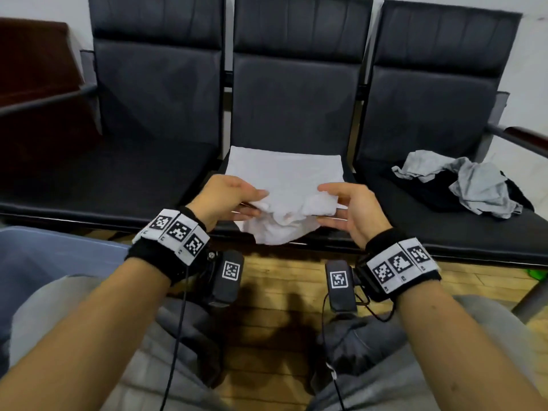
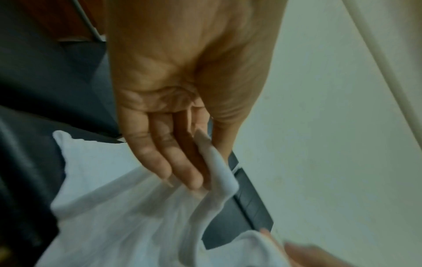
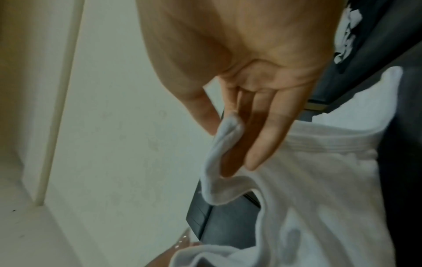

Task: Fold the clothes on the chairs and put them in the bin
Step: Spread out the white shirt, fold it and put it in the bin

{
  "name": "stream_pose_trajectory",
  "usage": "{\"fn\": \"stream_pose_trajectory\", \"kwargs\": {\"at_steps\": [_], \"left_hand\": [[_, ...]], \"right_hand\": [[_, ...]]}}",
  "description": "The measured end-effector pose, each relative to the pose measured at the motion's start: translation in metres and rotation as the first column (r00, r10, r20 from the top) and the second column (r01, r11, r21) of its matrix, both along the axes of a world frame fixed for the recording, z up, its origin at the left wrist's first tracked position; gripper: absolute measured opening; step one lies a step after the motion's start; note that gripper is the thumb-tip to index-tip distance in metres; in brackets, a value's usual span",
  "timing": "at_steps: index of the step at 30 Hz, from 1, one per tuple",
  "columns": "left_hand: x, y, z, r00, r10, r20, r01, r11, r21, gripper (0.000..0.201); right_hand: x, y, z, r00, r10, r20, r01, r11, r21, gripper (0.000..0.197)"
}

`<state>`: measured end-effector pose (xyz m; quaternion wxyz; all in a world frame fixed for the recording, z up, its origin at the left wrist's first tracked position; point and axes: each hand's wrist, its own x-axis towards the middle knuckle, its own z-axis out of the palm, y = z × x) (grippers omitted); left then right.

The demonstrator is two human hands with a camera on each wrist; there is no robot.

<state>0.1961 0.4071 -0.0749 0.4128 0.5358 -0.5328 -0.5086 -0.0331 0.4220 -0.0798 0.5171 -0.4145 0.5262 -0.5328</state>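
A white shirt (image 1: 284, 185) is lying on the middle chair (image 1: 296, 108), its near edge lifted off the seat; it looks only partly folded. The left hand (image 1: 225, 197) and right hand (image 1: 353, 209) are each pinching that edge between thumb and fingers (image 2: 182, 168), palms facing inward. A gray and black pile (image 1: 462, 185) is waiting unfolded on the right chair (image 1: 439, 93). Nothing is visibly lying in the bin (image 1: 53, 256) at lower left.

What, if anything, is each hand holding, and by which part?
Both hold the white garment on the middle chair: the left hand pinches its near left edge, the right hand its near right edge.
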Motion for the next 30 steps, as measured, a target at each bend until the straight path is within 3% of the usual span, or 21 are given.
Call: {"fn": "stream_pose_trajectory", "kwargs": {"at_steps": [2,5,8,10,12,15,18,21,26,30], "left_hand": [[0.009,-0.01,0.018,0.996,-0.087,-0.003,0.087,0.996,0.004,0.034],[0.024,-0.025,0.042,0.986,-0.157,0.057,0.16,0.986,-0.043,0.037],[0.032,-0.039,0.062,0.984,-0.096,0.148,0.12,0.98,-0.157,0.025],[0.031,-0.045,0.077,0.962,-0.164,0.217,0.2,0.967,-0.16,0.013],[0.031,-0.057,0.092,0.93,-0.219,0.297,0.272,0.951,-0.15,0.021],[0.025,-0.084,0.114,0.9,-0.19,0.392,0.289,0.934,-0.212,0.018],[0.018,-0.124,0.125,0.891,-0.125,0.436,0.279,0.909,-0.308,0.011],[0.01,-0.175,0.124,0.907,-0.133,0.399,0.264,0.918,-0.296,0.017],[-0.01,-0.28,0.099,0.959,-0.078,0.272,0.142,0.964,-0.225,0.021],[-0.028,-0.366,0.049,0.933,-0.009,0.361,0.085,0.977,-0.195,0.019]], "right_hand": [[-0.007,-0.01,0.02,0.999,0.047,0.003,-0.047,0.999,-0.026,0.037],[-0.021,-0.027,0.042,0.988,0.051,-0.146,-0.066,0.993,-0.1,0.05],[-0.034,-0.039,0.055,0.967,0.115,-0.228,-0.148,0.98,-0.132,0.037],[-0.043,-0.046,0.062,0.95,0.195,-0.246,-0.228,0.967,-0.115,0.023],[-0.049,-0.058,0.067,0.937,0.216,-0.275,-0.256,0.96,-0.117,0.015],[-0.059,-0.083,0.07,0.933,0.157,-0.323,-0.223,0.958,-0.18,0.051],[-0.065,-0.114,0.076,0.956,0.081,-0.281,-0.154,0.956,-0.248,0.023],[-0.068,-0.153,0.079,0.96,0.027,-0.278,-0.1,0.963,-0.252,0.014],[-0.074,-0.255,0.077,0.975,0.05,-0.215,-0.079,0.989,-0.129,0.026],[-0.078,-0.354,0.044,0.969,0.099,-0.228,-0.097,0.995,0.019,0.031]]}}
